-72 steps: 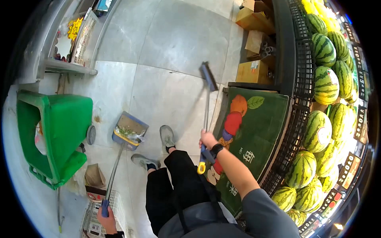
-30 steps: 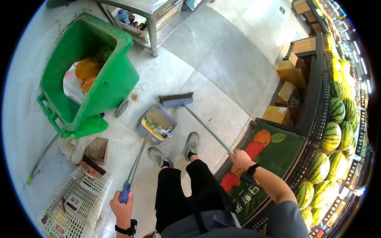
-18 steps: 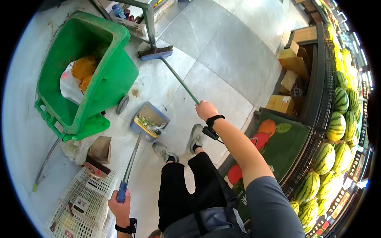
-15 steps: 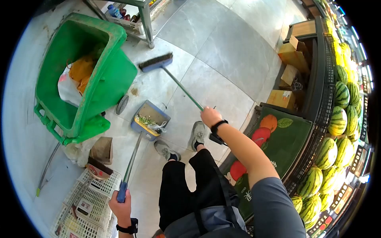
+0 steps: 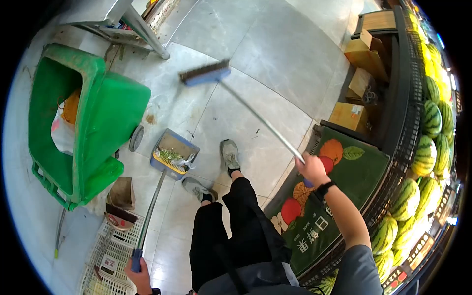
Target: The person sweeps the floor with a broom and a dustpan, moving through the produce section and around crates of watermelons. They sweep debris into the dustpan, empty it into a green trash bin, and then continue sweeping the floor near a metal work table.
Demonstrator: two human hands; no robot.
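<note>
My right hand (image 5: 313,168) is wrapped round the pole of a broom (image 5: 263,119), out to the right of my body. The broom's blue head (image 5: 209,76), with dark bristles, is slightly blurred over the grey floor tiles ahead of me. In my left hand (image 5: 139,276), low in the view, is the handle end of a long-handled dustpan (image 5: 191,144). Its blue-grey pan sits on the floor in front of my shoes, with green plant scraps (image 5: 168,154) and a piece of clear plastic in it.
To the left, a green wheeled bin (image 5: 115,105) holds bags. White crates (image 5: 115,253) and a cardboard box (image 5: 122,192) stand below it. A metal table leg (image 5: 147,37) rises at top left. On the right are a green printed box (image 5: 339,196), a shelf with cartons (image 5: 348,116) and watermelons (image 5: 406,199).
My right hand has moved right and back toward me, and the broom head has shifted a little right. My left hand and the dustpan appear slightly further left as the view shifts.
</note>
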